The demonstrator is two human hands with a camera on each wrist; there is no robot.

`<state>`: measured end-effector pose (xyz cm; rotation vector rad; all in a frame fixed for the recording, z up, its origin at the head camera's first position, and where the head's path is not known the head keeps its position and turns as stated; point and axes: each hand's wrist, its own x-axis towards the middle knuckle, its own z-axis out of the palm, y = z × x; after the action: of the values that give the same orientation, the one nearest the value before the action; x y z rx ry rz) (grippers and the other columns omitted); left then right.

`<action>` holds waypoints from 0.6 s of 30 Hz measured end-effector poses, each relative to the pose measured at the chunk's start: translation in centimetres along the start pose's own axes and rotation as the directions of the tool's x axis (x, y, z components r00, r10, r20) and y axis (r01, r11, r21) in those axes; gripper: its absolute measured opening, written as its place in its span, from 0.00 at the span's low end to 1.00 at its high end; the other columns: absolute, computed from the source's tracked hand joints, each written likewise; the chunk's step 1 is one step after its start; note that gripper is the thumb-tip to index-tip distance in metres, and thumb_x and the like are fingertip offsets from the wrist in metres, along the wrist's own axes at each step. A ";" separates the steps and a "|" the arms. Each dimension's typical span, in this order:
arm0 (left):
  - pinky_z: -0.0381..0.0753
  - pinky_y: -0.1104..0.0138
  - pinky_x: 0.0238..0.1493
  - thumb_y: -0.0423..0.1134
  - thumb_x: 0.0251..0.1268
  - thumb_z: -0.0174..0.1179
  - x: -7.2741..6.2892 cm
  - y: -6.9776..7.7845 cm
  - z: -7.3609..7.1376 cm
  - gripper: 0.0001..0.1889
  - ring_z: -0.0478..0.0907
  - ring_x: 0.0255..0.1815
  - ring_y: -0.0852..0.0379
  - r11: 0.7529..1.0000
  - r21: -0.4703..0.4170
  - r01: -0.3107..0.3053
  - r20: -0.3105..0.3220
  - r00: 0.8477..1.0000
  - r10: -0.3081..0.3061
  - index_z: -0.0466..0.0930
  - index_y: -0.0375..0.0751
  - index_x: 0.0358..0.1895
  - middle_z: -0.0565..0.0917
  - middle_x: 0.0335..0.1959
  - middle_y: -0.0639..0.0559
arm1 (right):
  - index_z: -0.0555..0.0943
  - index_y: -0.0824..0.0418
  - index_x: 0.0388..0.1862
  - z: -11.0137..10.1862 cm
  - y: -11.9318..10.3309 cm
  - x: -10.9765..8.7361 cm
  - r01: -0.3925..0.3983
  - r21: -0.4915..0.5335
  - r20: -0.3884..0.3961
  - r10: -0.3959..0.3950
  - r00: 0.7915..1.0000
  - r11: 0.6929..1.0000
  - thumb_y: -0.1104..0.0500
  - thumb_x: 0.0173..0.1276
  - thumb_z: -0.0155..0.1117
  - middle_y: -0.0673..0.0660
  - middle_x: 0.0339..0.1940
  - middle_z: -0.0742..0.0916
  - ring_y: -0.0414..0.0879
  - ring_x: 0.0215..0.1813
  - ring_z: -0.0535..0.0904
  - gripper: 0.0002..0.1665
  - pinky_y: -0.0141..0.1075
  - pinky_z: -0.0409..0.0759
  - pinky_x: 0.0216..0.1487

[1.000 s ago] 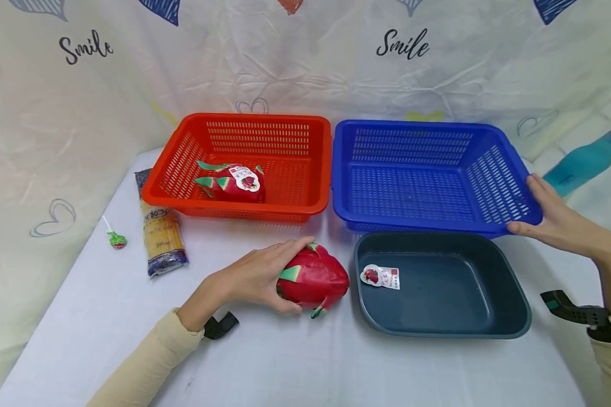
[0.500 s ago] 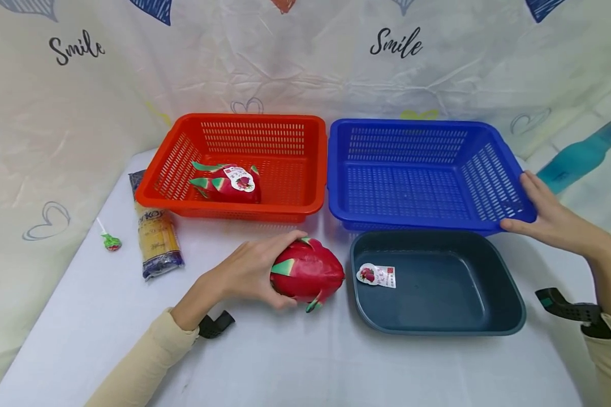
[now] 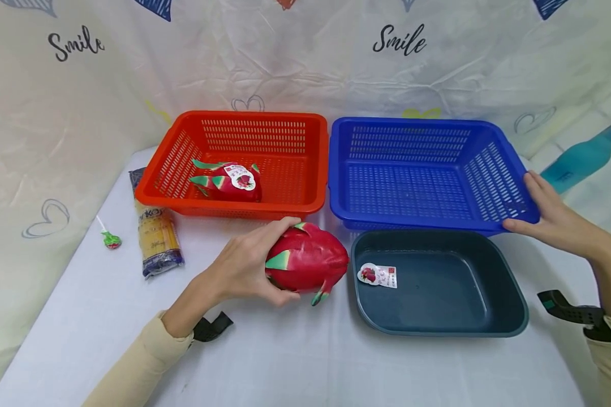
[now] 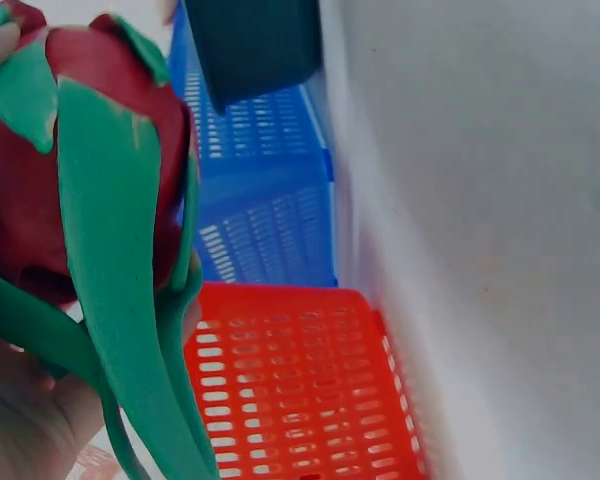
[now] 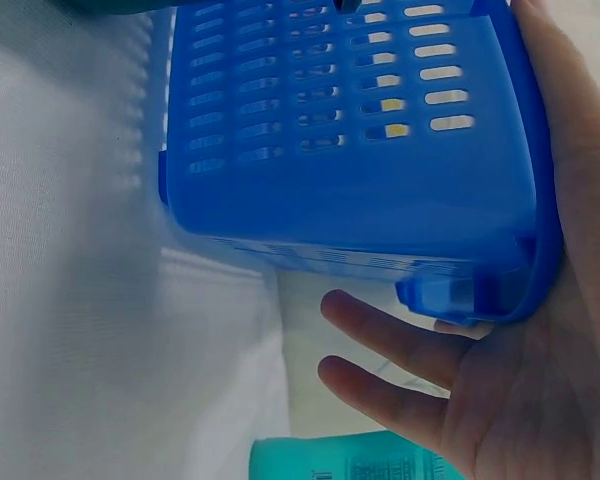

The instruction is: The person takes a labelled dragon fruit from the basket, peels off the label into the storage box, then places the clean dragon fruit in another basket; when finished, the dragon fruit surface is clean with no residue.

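In the head view my left hand (image 3: 246, 263) grips a red dragon fruit (image 3: 310, 260) with green-tipped scales, fingers over its far side and thumb on the near side. The fruit is over the white table, just left of the dark grey-green tub (image 3: 422, 322). Its long green leaves (image 4: 110, 220) fill much of the left wrist view. My right hand (image 3: 562, 217) rests at the right front corner of the blue basket (image 3: 407, 220), thumb along the front rim. In the right wrist view two straight fingers (image 5: 390, 340) extend past the basket's corner.
A red basket (image 3: 244, 210) holds a second dragon fruit (image 3: 234, 183) with a label. The tub holds a loose fruit label (image 3: 379, 276). At the left lie a pasta pack (image 3: 158, 237) and a lollipop (image 3: 112, 240). A turquoise bottle (image 3: 580, 158) is behind the right hand.
My left hand has raised the dragon fruit and shifted it slightly away from the table's front. The right hand keeps its place at the blue basket. The head view has shifted a little.
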<state>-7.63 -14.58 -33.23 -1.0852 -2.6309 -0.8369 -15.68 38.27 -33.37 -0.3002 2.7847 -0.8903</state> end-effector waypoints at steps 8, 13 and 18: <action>0.86 0.61 0.46 0.59 0.30 0.79 0.0 1.2 -0.6 0.55 0.79 0.56 0.55 0.999 0.043 0.030 -0.143 0.989 -0.023 0.63 0.44 0.68 0.79 0.59 0.50 | 0.21 0.56 0.76 0.1 0.0 0.1 -0.007 0.006 -0.007 0.007 1.000 1.000 0.47 0.68 0.61 0.64 0.76 0.24 0.77 0.73 0.23 0.64 0.77 0.30 0.62; 0.86 0.60 0.46 0.58 0.31 0.79 0.3 1.8 -0.9 0.54 0.79 0.57 0.54 0.999 0.038 0.029 -0.198 0.980 -0.021 0.64 0.44 0.68 0.79 0.58 0.49 | 0.21 0.57 0.76 0.0 0.0 0.1 -0.015 0.005 -0.008 0.015 1.000 1.000 0.47 0.68 0.61 0.64 0.76 0.24 0.78 0.73 0.23 0.64 0.77 0.30 0.62; 0.86 0.59 0.48 0.55 0.32 0.79 1.3 2.3 -1.8 0.53 0.78 0.58 0.53 0.999 0.043 0.013 -0.230 0.973 -0.003 0.64 0.42 0.68 0.79 0.59 0.48 | 0.21 0.58 0.76 0.1 0.0 0.0 -0.018 -0.001 -0.018 0.018 1.000 1.000 0.47 0.67 0.62 0.65 0.76 0.25 0.78 0.73 0.24 0.65 0.77 0.31 0.63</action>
<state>-7.09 -13.52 -30.27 -0.9070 -2.4507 -0.8463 -15.69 38.23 -33.44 -0.2689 2.7996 -0.8922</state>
